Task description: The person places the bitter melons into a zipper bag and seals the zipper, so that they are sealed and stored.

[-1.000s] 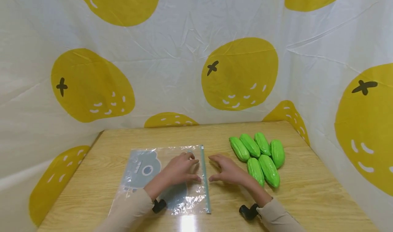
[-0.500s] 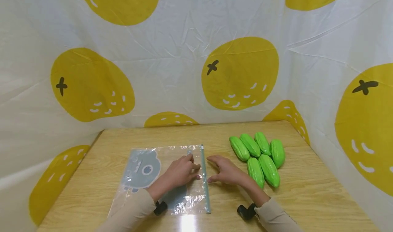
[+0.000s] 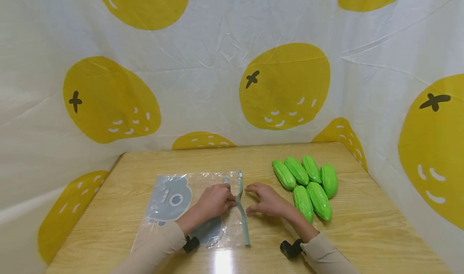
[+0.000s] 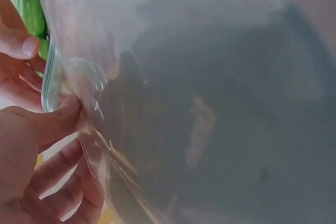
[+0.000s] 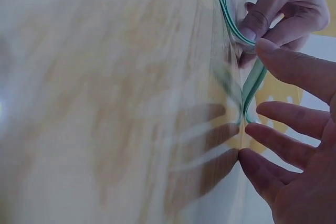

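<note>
A clear plastic zip bag [image 3: 168, 201] with a grey-blue cartoon print lies flat on the wooden table. Its green zip strip [image 3: 244, 221] runs along the right edge and is bent upward near the middle. My left hand [image 3: 214, 201] pinches the plastic right beside that strip; in the left wrist view, the thumb presses the film against the fingers. My right hand [image 3: 270, 201] is just right of the strip, fingers spread and holding nothing. In the right wrist view, its fingertips [image 5: 249, 156] are close to the tabletop and the bent strip [image 5: 254, 85].
Several glossy green, ridged, cucumber-like pieces [image 3: 302, 189] lie in two rows right of the right hand. A white cloth [image 3: 203, 96] printed with yellow fruit hangs behind the wooden table [image 3: 369, 225] and along its sides.
The left hand's fingers have closed on the bag beside the zip strip. The strip, straight before, now bends upward in the middle. The right hand has barely moved.
</note>
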`<action>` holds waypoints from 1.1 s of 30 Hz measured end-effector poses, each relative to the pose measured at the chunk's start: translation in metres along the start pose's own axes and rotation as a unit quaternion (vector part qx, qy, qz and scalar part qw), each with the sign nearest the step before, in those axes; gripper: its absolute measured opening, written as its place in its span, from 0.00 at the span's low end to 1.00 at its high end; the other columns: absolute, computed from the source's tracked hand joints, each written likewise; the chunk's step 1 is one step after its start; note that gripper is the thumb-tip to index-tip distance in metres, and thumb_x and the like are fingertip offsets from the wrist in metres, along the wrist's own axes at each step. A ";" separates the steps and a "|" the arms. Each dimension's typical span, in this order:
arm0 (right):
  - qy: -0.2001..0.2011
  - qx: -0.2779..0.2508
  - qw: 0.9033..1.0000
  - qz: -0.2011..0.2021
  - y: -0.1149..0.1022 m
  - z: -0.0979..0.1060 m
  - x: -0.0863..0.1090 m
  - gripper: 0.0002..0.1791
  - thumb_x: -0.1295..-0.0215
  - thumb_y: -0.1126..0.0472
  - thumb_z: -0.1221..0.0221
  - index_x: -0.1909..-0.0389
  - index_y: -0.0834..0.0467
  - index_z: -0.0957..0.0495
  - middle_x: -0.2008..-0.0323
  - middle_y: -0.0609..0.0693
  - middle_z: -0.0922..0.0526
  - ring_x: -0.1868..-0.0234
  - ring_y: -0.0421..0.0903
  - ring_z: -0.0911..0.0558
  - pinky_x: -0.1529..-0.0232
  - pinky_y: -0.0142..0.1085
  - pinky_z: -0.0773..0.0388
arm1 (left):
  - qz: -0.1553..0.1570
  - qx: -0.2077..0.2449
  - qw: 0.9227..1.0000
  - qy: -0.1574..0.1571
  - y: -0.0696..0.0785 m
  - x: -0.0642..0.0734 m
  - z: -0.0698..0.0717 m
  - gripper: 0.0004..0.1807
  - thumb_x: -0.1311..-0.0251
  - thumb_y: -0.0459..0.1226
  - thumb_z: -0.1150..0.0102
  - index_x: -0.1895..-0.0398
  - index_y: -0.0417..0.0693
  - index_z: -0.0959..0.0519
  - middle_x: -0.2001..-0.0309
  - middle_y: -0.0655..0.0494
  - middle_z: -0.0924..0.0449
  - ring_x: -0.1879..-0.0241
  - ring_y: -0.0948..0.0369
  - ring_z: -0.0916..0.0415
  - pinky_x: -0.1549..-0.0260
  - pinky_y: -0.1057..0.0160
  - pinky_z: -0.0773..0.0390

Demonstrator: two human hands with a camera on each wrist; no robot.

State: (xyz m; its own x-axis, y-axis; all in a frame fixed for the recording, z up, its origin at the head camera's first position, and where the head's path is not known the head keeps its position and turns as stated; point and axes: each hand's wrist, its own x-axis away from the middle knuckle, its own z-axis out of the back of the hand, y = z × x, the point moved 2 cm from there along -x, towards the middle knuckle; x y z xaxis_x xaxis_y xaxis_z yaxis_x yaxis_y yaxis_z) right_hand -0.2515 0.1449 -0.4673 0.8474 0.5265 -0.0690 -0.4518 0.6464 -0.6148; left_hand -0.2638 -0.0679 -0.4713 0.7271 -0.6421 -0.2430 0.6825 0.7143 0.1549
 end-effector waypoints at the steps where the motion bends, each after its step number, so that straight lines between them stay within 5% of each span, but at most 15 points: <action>1: 0.000 -0.002 1.000 0.000 0.000 0.000 -0.001 0.36 0.43 0.56 0.25 0.37 0.69 0.23 0.37 0.66 0.21 0.34 0.67 0.23 0.31 0.62 0.27 | -0.002 0.000 1.000 0.000 0.000 0.000 0.000 0.05 0.40 0.47 0.27 0.65 0.61 0.07 0.74 0.66 0.24 0.76 0.70 0.30 0.82 0.71 0.31; 15: -0.004 0.006 1.000 0.014 -0.006 0.002 -0.006 0.26 0.43 0.58 0.26 0.46 0.67 0.17 0.43 0.63 0.16 0.40 0.64 0.19 0.36 0.61 0.23 | 0.023 -0.030 0.998 -0.043 0.006 -0.009 -0.001 0.19 0.43 0.60 0.29 0.54 0.64 0.09 0.72 0.66 0.25 0.76 0.69 0.33 0.83 0.68 0.34; 23: -0.009 0.008 1.000 0.018 -0.004 0.001 -0.007 0.25 0.42 0.57 0.26 0.47 0.67 0.15 0.42 0.63 0.16 0.40 0.64 0.19 0.36 0.60 0.23 | 0.046 0.001 0.999 -0.022 0.007 -0.011 -0.002 0.10 0.47 0.54 0.25 0.64 0.65 0.07 0.71 0.65 0.21 0.76 0.69 0.28 0.84 0.69 0.31; 33: -0.007 0.007 1.000 0.018 -0.003 0.001 -0.007 0.22 0.41 0.58 0.27 0.48 0.66 0.15 0.44 0.61 0.15 0.41 0.62 0.18 0.38 0.58 0.21 | 0.036 0.020 0.999 -0.012 0.003 -0.013 0.000 0.03 0.46 0.51 0.24 0.72 0.69 0.08 0.70 0.71 0.13 0.72 0.71 0.22 0.82 0.68 0.29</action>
State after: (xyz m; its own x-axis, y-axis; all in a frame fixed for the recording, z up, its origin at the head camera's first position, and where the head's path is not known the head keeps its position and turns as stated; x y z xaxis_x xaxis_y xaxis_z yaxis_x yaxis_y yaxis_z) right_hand -0.2566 0.1397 -0.4637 0.8264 0.5574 -0.0801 -0.4860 0.6341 -0.6015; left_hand -0.2712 -0.0579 -0.4675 0.7760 -0.5959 -0.2069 0.6301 0.7475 0.2104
